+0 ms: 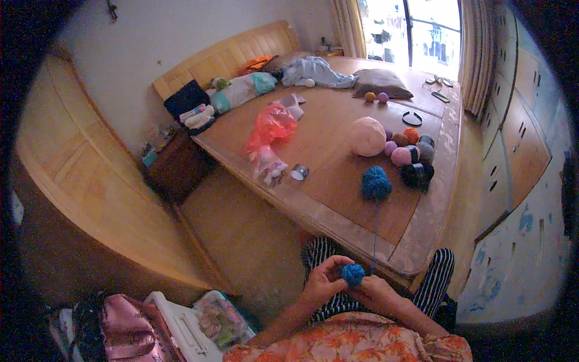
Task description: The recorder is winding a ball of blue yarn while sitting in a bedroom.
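A small ball of blue yarn (352, 274) sits in front of my lap, gripped between the thumb and fingers of my left hand (324, 282). My right hand (377, 293) is closed close against the ball's right side, where the strand of blue yarn (376, 232) runs into it. That strand leads up over the bed's edge to a larger ball of blue yarn (376, 183) lying on the bed mat. The right fingertips are partly hidden behind the hand.
On the bed (325, 151), past the blue ball, lie a big pale pink yarn ball (368, 137) and several smaller ones, including a black ball (417, 175). A red plastic bag (271, 127) is farther left. Storage boxes (187, 329) stand at my lower left, drawers (518, 157) at the right.
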`<state>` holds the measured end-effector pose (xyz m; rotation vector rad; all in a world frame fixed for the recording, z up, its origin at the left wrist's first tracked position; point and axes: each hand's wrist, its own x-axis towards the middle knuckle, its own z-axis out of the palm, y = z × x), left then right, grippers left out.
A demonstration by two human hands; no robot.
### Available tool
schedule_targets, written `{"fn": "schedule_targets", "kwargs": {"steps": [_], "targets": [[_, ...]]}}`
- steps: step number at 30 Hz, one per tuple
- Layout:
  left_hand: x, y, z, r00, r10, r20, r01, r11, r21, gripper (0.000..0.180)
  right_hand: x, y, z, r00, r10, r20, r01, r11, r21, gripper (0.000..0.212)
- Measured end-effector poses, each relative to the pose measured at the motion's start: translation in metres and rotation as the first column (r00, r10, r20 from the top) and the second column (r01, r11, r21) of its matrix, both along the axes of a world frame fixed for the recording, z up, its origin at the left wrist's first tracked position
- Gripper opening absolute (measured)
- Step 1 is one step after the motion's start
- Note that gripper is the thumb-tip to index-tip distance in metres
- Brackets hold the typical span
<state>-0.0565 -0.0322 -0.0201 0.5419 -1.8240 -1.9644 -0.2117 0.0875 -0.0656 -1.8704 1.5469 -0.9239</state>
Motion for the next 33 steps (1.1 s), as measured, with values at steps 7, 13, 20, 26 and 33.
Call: {"fn": "schedule_targets", "kwargs": {"steps": [7, 13, 20, 26, 33], "targets": [[0.003, 0.002, 0.0, 0.997, -0.009, -0.071, 0.005, 0.998, -0.064, 0.043, 0.003, 0.003, 0.005, 0.998, -0.051, 0.024, 0.048, 0.992, 0.116, 0.015], [0.006, 0.01, 0.0, 0.997, 0.054, -0.054, -0.053, 0.998, 0.016, 0.041, 0.008, 0.008, 0.0, 0.998, -0.041, 0.037, 0.04, 0.999, 0.023, 0.01], [-0.001, 0.001, -0.012, 0.962, 0.262, -0.074, -0.27, 0.951, -0.148, 0.044, 0.011, 0.01, 0.035, 0.947, 0.137, -0.291, -0.159, 0.986, -0.052, 0.008], [0.004, -0.001, -0.008, 0.982, 0.043, 0.182, 0.034, 0.916, -0.4, 0.044, -0.01, 0.005, 0.105, 0.882, 0.177, -0.438, -0.098, 0.976, 0.196, 0.006], [-0.006, 0.004, -0.003, 0.944, -0.194, -0.268, 0.22, 0.973, 0.07, 0.044, -0.023, -0.015, 0.025, 0.922, -0.252, -0.295, 0.311, 0.935, 0.172, 0.004]]}}
